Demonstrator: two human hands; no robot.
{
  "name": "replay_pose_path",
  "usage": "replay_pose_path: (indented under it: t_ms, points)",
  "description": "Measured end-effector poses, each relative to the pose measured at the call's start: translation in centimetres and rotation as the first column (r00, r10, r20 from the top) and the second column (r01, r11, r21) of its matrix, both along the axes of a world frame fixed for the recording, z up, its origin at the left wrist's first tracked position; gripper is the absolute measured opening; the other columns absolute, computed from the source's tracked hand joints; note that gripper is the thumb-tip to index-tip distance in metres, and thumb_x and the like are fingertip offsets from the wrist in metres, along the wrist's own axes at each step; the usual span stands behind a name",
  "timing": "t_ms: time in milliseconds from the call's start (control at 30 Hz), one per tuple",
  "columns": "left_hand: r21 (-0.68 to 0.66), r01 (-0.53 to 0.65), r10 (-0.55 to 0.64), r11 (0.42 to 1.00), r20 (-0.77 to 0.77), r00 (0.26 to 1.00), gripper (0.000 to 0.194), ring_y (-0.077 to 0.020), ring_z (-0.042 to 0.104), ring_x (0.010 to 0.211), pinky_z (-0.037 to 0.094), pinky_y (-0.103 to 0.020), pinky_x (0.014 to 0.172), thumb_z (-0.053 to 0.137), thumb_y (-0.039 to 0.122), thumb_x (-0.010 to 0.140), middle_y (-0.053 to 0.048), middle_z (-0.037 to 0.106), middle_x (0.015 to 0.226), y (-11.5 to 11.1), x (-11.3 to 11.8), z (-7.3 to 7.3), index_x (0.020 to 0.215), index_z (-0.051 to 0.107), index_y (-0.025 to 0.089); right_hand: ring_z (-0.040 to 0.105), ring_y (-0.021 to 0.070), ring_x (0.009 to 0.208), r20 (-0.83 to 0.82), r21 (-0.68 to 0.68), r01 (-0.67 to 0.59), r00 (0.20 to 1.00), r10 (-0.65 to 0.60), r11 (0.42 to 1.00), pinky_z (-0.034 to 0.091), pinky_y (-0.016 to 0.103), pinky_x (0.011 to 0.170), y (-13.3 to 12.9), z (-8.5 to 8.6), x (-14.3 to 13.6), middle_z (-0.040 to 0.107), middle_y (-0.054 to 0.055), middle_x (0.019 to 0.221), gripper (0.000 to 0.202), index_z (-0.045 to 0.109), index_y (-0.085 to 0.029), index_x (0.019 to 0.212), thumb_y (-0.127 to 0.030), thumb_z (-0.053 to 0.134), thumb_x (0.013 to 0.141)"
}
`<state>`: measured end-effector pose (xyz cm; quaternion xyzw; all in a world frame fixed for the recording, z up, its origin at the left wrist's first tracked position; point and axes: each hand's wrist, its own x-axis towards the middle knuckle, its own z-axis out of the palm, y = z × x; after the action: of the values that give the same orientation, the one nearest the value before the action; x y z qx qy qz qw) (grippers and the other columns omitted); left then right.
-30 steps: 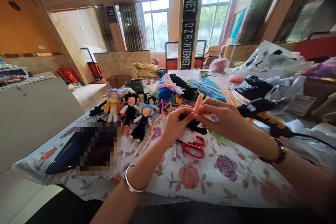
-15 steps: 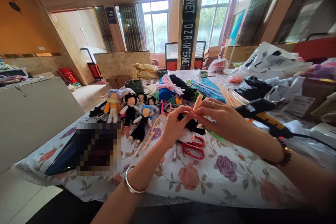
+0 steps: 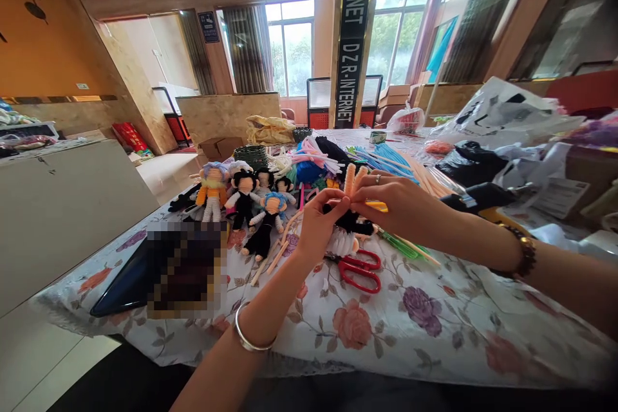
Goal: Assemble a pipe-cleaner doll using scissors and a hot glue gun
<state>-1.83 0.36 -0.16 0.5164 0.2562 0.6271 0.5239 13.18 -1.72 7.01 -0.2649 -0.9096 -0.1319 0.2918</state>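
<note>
Left hand (image 3: 322, 219): thumb and forefinger are pinching the base of a peach fuzzy piece (image 3: 349, 181), two stubby prongs standing up close together; whether they belong to one length I can't tell from here.
Right hand (image 3: 403, 203): its fingertips are gripping the same piece from the other side, meeting the left at the base.
Piece so far: it is looking tightly wound, and I'm judging it only part-made, since it is joining nothing that I can see.
Under the fingers: a black-and-white fuzzy figure (image 3: 341, 243) is lying on the flowered tablecloth (image 3: 313, 328), too hidden for me to say how complete.
Scissors: the red-handled scissors (image 3: 356, 266) are lying just this side of the figure, unheld.
Dolls: several are clustering to the left, a blue-haired doll (image 3: 274, 205) foremost, showing head and arms; they are looking largely done.
Unused: loose peach strips (image 3: 277, 254) are lying near the dolls, blue stems (image 3: 396, 164) farther back, so material is remaining.
Glue gun: the black glue gun (image 3: 476, 196) is resting beyond the right forearm, partly covered.
</note>
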Motion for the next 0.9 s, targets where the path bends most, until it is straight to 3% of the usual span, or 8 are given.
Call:
replay_pose_path:
  t_ms: [200, 400, 633, 767, 900]
  points:
    - [0.05, -0.104, 0.107, 0.993, -0.071, 0.992, 0.027, -0.0107, 0.054, 0.066, 0.041, -0.023, 0.067, 0.072, 0.042, 0.067, 0.002, 0.062, 0.068, 0.1, -0.2, 0.1, 0.077, 0.064, 0.018, 0.057, 0.0172, 0.08, 0.06, -0.009, -0.009, 0.998, 0.01, 1.0, 0.046, 0.032, 0.073, 0.8, 0.9, -0.4, 0.063, 0.004, 0.083, 0.021, 0.065, -0.02, 0.078, -0.024, 0.049, 0.091]
    - [0.07, -0.161, 0.165, 0.984, -0.064, 0.984, 0.024, -0.0108, 0.054, 0.068, 0.041, -0.023, 0.067, 0.072, 0.04, 0.068, 0.001, 0.062, 0.071, 0.3, -0.4, -0.2, 0.079, 0.066, 0.019, 0.054, 0.0184, 0.082, 0.149, 0.107, -0.004, 0.989, -0.012, 0.994, 0.044, 0.034, 0.076, 1.0, 1.2, -0.6, 0.062, 0.005, 0.084, 0.023, 0.063, -0.019, 0.076, -0.021, 0.046, 0.092]
    - [0.224, -0.271, 0.298, 0.936, -0.098, 0.95, 0.016, -0.0111, 0.055, 0.073, 0.042, -0.023, 0.072, 0.066, 0.035, 0.075, 0.001, 0.062, 0.08, 0.3, -0.5, 0.0, 0.077, 0.064, 0.02, 0.053, 0.0215, 0.088, 0.213, 0.212, 0.048, 0.972, -0.094, 0.976, 0.044, 0.035, 0.08, 1.1, 0.8, -1.0, 0.062, 0.009, 0.093, 0.014, 0.063, -0.016, 0.083, -0.015, 0.05, 0.087]
    - [0.304, -0.359, 0.408, 0.883, -0.116, 0.906, 0.011, -0.0114, 0.056, 0.073, 0.043, -0.023, 0.071, 0.063, 0.03, 0.079, 0.0, 0.06, 0.079, -0.1, -0.5, 0.4, 0.076, 0.062, 0.019, 0.054, 0.0199, 0.083, 0.131, 0.177, 0.087, 0.985, -0.111, 0.98, 0.044, 0.032, 0.075, 1.1, 0.7, -1.6, 0.062, 0.008, 0.089, 0.017, 0.064, -0.017, 0.08, -0.014, 0.049, 0.087]
    - [0.334, -0.412, 0.47, 0.848, -0.115, 0.875, 0.01, -0.0109, 0.056, 0.072, 0.043, -0.023, 0.071, 0.062, 0.028, 0.08, 0.0, 0.059, 0.08, -0.5, -0.5, 0.6, 0.075, 0.062, 0.019, 0.056, 0.0176, 0.082, 0.106, 0.045, 0.096, 0.989, -0.101, 0.994, 0.043, 0.029, 0.074, 1.1, 1.1, -2.2, 0.062, 0.007, 0.084, 0.017, 0.065, -0.016, 0.076, -0.011, 0.052, 0.085]
